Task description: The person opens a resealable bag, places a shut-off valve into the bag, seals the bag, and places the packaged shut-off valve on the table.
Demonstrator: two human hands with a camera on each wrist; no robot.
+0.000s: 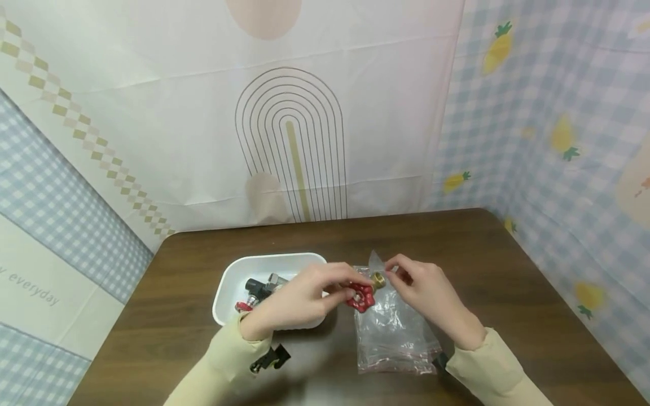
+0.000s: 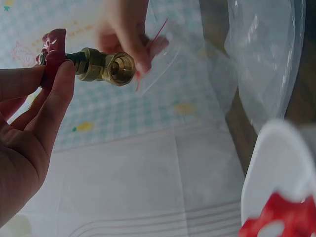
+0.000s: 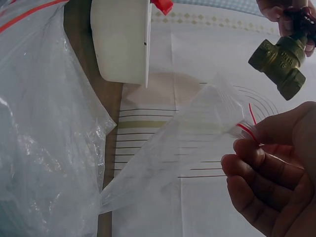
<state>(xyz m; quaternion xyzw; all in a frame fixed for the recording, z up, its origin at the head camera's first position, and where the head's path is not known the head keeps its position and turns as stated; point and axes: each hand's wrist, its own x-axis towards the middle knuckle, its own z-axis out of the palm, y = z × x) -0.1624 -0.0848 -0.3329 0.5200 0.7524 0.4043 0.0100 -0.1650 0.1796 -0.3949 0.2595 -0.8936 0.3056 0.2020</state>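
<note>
My left hand (image 1: 304,296) grips a brass gate valve (image 2: 106,68) by its red handwheel (image 1: 361,298), thumb on one side and fingers on the other. The valve's threaded end points toward my right hand (image 1: 429,287). Between thumb and forefinger, the right hand pinches the red-lined zip edge of a small clear zip bag (image 3: 197,133). That bag hangs thin and flat, a corner of it standing up in the head view. In the right wrist view the brass body is just beyond the right fingertips, with raised lettering on its side.
A white plastic bin (image 1: 231,276) stands to the left, partly covered by the left forearm. Inside lie a black fitting (image 1: 256,288), a grey metal fitting and a red handle (image 1: 244,307). More clear zip bags (image 1: 393,338) lie flat on the wooden table (image 1: 508,282) below the hands.
</note>
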